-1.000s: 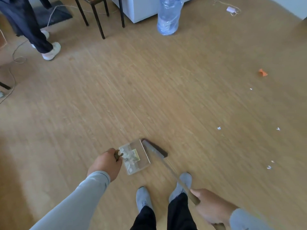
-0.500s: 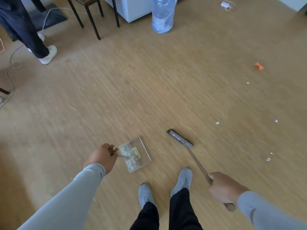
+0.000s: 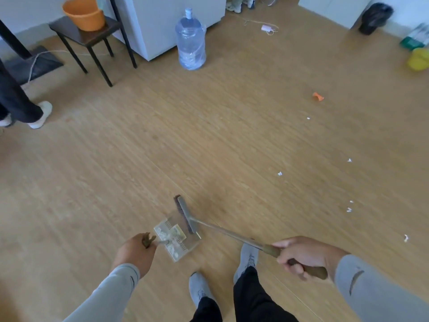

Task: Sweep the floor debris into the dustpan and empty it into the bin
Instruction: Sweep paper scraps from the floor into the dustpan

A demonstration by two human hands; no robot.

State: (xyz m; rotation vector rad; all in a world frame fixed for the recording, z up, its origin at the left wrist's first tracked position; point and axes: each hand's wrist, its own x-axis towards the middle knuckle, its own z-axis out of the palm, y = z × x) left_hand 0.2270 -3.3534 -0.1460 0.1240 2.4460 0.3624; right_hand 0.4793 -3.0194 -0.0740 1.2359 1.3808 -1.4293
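A clear dustpan [image 3: 193,246] lies on the wooden floor just ahead of my feet, with pale scraps inside it. My left hand [image 3: 135,253] grips its brown handle. My right hand [image 3: 301,256] grips the brown end of the broom handle [image 3: 229,234]. The broom head [image 3: 184,213] rests across the dustpan's open front edge. White paper bits [image 3: 280,173] and an orange scrap [image 3: 318,96] lie scattered on the floor to the right. A black bin [image 3: 375,18] stands at the far right by the wall.
A large water bottle [image 3: 190,41] stands by a white cabinet [image 3: 162,22]. A dark stool [image 3: 90,43] carries an orange bucket [image 3: 83,13]. Another person's leg and shoe [image 3: 39,115] are at the left. A yellow object [image 3: 419,59] lies far right.
The broom head swung out to the right, then back left onto the dustpan's front edge. The camera view lifted, showing more of the room. My left hand kept hold of the dustpan.
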